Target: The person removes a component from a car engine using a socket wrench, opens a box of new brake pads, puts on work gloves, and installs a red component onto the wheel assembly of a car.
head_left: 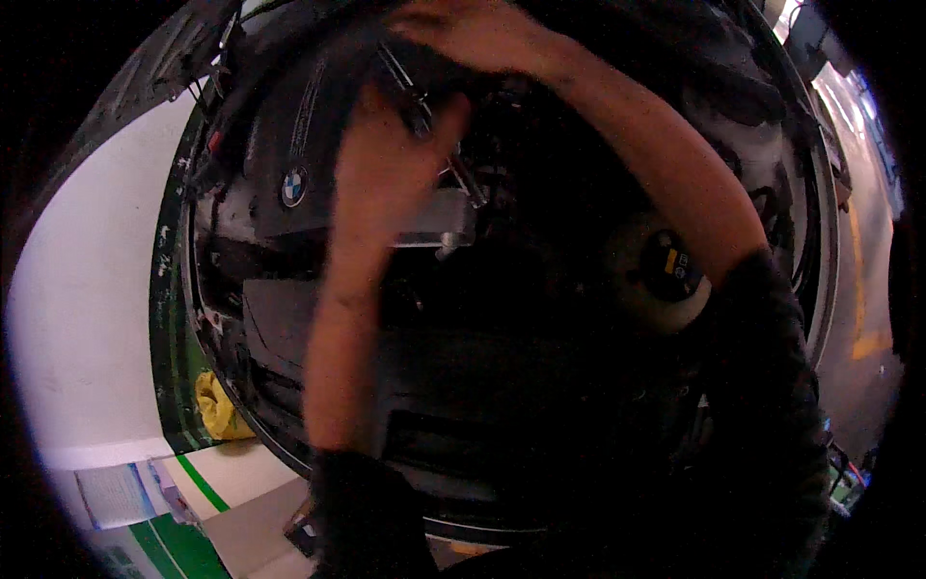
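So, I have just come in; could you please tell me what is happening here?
A person has both bare hands inside a dark engine bay. The left hand is at a shiny metal rod, apparently gripping it, though blur hides the details. The right hand reaches farther in, near the rod's far end; whether it touches anything is unclear. A pale reservoir with a black cap sits to the right.

Dark sleeves (767,347), bare forearms (340,357)

Dim, grainy. Engine bay (569,386) near black at centre. Pale surface (87,280) brightest, nine o'clock; glare, two o'clock. Left hand (381,164) blurred. Glints on metal rod (468,183), twelve o'clock. Fisheye bends edges; corners black.
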Action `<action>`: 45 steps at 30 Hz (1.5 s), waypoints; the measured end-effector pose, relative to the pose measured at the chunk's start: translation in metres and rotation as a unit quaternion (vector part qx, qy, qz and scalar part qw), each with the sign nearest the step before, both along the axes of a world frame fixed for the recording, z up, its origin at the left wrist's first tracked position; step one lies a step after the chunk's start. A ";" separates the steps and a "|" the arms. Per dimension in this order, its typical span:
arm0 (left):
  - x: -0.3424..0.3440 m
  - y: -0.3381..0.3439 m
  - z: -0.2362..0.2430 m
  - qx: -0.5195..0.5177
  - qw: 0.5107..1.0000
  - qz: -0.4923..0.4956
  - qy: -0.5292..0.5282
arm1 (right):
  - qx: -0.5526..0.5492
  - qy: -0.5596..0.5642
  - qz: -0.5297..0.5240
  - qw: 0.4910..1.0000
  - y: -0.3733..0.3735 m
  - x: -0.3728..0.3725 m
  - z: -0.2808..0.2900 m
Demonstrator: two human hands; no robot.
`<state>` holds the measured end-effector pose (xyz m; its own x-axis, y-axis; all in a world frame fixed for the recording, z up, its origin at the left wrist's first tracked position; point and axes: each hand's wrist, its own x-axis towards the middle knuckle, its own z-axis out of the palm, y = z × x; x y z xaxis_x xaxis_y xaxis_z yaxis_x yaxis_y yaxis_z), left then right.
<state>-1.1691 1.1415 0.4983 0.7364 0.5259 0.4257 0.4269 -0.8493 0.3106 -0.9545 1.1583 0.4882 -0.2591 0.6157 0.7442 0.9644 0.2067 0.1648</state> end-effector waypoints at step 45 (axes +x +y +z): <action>0.033 -0.032 -0.031 0.244 0.881 0.298 0.276 | -0.094 0.177 0.091 0.975 0.047 -0.008 -0.061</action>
